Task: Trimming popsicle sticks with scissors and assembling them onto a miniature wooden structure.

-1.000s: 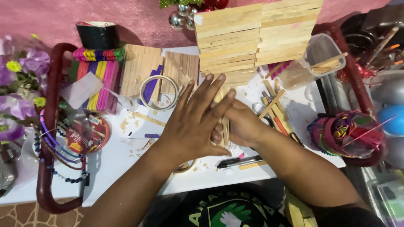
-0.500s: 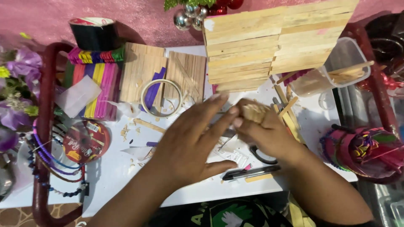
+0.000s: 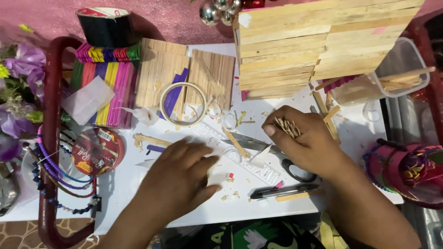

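Head view: a bundle of short wooden sticks [image 3: 287,127] is clasped in the closed right hand [image 3: 304,143] near the table's [image 3: 184,216] middle; the left hand [image 3: 177,177] is laid flat, fingers spread, towards the front edge, beside a clear ruler [image 3: 240,154].

Right hand [image 3: 302,140] closed around a bundle of short wooden sticks [image 3: 287,127]; left hand [image 3: 182,177] flat, palm down, on white bench [image 3: 138,193]; scissors [image 3: 277,154] beneath right hand.
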